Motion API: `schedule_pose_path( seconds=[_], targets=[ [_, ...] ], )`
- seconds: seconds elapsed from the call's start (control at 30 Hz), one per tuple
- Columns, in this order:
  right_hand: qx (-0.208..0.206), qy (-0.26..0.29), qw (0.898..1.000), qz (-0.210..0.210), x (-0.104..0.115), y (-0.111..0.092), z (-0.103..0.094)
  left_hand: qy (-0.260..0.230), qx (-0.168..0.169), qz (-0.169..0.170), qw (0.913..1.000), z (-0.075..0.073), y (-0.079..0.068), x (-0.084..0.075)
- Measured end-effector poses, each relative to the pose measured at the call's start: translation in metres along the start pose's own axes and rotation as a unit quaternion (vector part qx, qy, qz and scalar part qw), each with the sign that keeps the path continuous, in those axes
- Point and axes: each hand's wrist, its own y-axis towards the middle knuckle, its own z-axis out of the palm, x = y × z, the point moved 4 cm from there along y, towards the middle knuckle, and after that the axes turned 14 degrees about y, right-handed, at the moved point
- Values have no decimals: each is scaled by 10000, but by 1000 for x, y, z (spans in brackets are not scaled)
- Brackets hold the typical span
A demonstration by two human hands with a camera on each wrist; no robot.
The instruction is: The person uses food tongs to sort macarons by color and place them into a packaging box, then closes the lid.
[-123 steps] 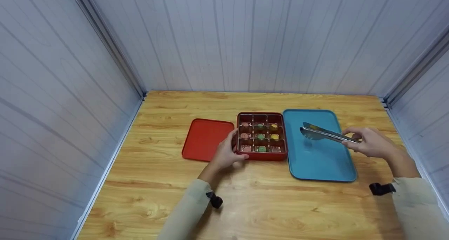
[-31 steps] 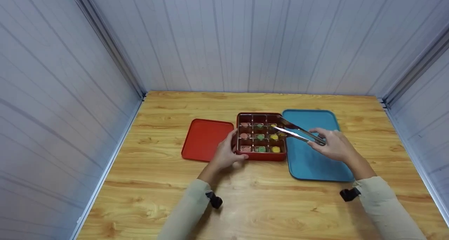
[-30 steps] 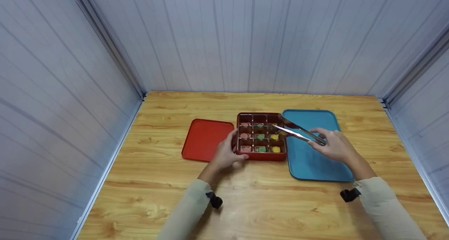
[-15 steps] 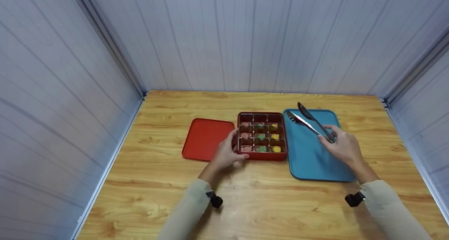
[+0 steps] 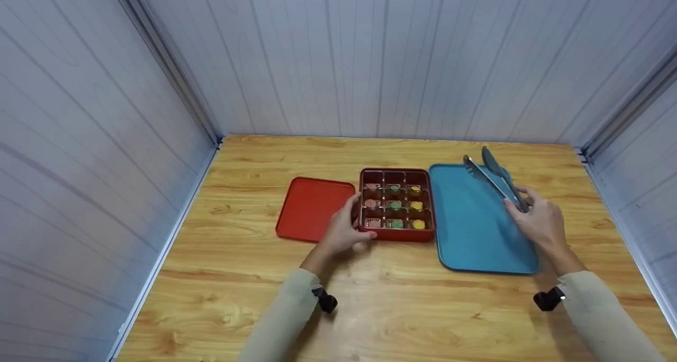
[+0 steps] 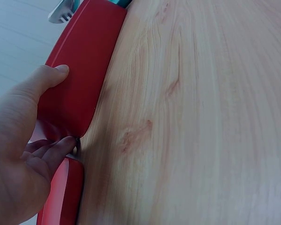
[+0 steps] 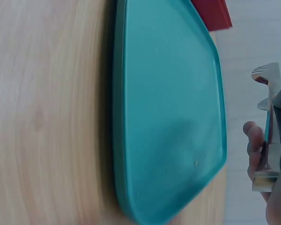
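Observation:
My left hand (image 5: pixel 341 232) holds the near left corner of a red divided box (image 5: pixel 399 236), thumb on the front wall and fingers round the left side. Inside the box, small pieces sit in a grid of clear compartments: pink (image 5: pixel 373 204) on the left, green (image 5: pixel 395 205) in the middle, yellow (image 5: pixel 417 206) on the right. My right hand (image 5: pixel 542 219) grips metal tongs (image 5: pixel 492 163) by the hinge end, above the right side of a blue tray (image 5: pixel 476 240). The arms of the tongs are spread, with nothing visible between the tips.
A flat red square piece (image 5: pixel 312 208), like a lid, lies left of the box. The blue tray stands close against the box's right side. White panel walls (image 5: pixel 349 60) enclose the wooden table (image 5: pixel 402 309) at the back and sides.
The tongs came out of the box and moved right over the tray. Since the oldest frame, a yellow piece has appeared in the near right compartment. My left hand stayed put.

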Motion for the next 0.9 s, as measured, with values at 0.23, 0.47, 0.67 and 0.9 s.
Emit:
schedule_pose_path(
  seconds=[0.23,0.47,0.67,0.9],
  targets=[
    [-336,-144,9993,12,-23,0,-18,-87,8,139,9999,0,0,0],
    [-624,-92,9975,309,-47,-2,-32,113,-125,254,9995,1,0,7],
    [-767,-70,9949,658,-62,-4,-40,-149,-7,35,9999,-1,-3,0],
    [-801,-212,9902,1120,-77,-8,-45,-317,61,-76,9995,0,-3,-2]
  ],
)
